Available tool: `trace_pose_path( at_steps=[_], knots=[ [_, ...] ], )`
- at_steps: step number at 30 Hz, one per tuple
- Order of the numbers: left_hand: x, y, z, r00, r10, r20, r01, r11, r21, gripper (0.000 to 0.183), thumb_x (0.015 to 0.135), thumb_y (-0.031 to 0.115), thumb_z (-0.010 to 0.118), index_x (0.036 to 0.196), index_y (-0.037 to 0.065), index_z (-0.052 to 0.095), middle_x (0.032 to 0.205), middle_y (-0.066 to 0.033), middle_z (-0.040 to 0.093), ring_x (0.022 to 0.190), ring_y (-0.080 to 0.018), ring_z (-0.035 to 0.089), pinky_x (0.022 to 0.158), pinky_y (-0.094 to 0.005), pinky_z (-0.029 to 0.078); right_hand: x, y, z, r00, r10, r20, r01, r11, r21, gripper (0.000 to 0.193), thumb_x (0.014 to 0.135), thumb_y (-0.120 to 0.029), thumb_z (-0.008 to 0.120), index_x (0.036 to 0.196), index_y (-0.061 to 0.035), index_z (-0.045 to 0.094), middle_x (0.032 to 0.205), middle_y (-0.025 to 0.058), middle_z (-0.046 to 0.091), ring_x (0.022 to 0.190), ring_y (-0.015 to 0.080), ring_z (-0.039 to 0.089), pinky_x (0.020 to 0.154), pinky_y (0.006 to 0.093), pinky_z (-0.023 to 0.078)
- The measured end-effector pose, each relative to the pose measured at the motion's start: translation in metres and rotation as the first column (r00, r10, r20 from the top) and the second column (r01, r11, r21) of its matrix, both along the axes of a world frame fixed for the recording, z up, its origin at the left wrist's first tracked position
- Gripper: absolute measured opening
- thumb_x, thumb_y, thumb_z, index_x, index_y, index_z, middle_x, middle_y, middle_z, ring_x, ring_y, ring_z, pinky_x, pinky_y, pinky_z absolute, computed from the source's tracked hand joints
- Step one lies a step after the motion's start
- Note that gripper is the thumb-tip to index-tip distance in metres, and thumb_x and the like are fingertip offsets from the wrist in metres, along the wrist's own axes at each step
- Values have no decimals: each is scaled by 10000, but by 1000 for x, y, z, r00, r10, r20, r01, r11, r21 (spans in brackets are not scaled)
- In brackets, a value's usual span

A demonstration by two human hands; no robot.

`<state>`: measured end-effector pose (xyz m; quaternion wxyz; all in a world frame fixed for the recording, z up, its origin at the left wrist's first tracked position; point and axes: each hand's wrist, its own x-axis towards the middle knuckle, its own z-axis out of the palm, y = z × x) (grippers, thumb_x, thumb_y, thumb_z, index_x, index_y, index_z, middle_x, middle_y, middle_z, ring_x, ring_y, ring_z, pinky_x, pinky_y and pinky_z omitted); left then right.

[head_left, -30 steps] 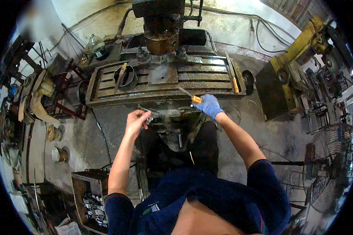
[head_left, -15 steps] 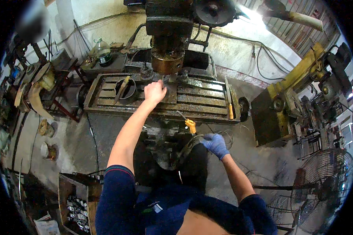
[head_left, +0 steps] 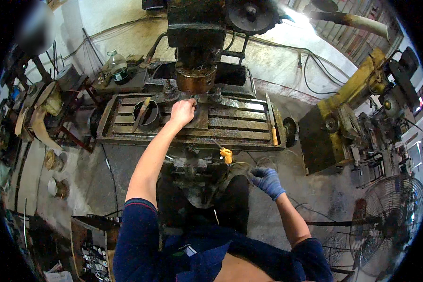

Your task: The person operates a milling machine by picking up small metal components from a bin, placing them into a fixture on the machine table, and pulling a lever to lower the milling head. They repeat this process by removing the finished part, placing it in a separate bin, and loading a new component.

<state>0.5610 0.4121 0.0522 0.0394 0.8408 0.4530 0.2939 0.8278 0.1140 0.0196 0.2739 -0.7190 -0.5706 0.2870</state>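
My left hand (head_left: 182, 113), bare, reaches over the slotted metal machine table (head_left: 239, 123), just below the round spindle head (head_left: 196, 77) of the milling machine. Its fingers are closed near small fittings, and what they hold, if anything, is hidden. My right hand (head_left: 268, 183) wears a blue-grey glove and is in the air in front of the table, right of my knees. Those fingers are curled together; I cannot make out anything in them. A yellow air blow gun (head_left: 226, 155) hangs at the table's front edge, apart from both hands.
On the table's left stands a dark round pot (head_left: 150, 120) with a brush (head_left: 141, 113) across it. A file with a wooden handle (head_left: 274, 136) lies at the right end. A wire-guarded fan (head_left: 385, 225) is at lower right, a wooden box (head_left: 77, 249) of metal parts at lower left.
My right hand has moved down and to the right, away from the blow gun. My left hand stays at the same spot below the spindle. The whole view has shifted slightly.
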Motion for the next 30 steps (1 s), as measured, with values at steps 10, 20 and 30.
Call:
trace_pose_path(
  at_steps=[10, 20, 30],
  knots=[
    [12, 14, 0, 952, 306, -11, -301, 932, -201, 357, 719, 270, 627, 1005, 68, 557, 801, -155, 630, 760, -328, 614, 678, -431, 491, 10, 33, 158, 936, -123, 329, -51, 879, 474, 251, 734, -179, 684, 889, 13, 639, 733, 65, 643, 672, 107, 570, 634, 277, 479],
    [9, 31, 1, 976, 196, 96, -154, 932, -328, 371, 670, 271, 648, 1003, 110, 616, 909, -159, 627, 879, -315, 596, 770, -412, 479, 27, 81, 429, 868, -170, 467, -470, 20, 882, 286, 859, -232, 527, 1059, -30, 554, 1069, 120, 567, 1028, 238, 514, 911, 358, 391],
    [2, 34, -6, 963, 260, 75, -219, 911, -349, 305, 651, 293, 685, 707, -1, 627, 781, -184, 630, 781, -343, 611, 698, -420, 494, 5, 54, 283, 990, 117, -73, 62, 93, 994, 423, 900, -365, 388, 809, 13, 555, 915, 201, 607, 901, 295, 567, 881, 417, 397]
  ],
)
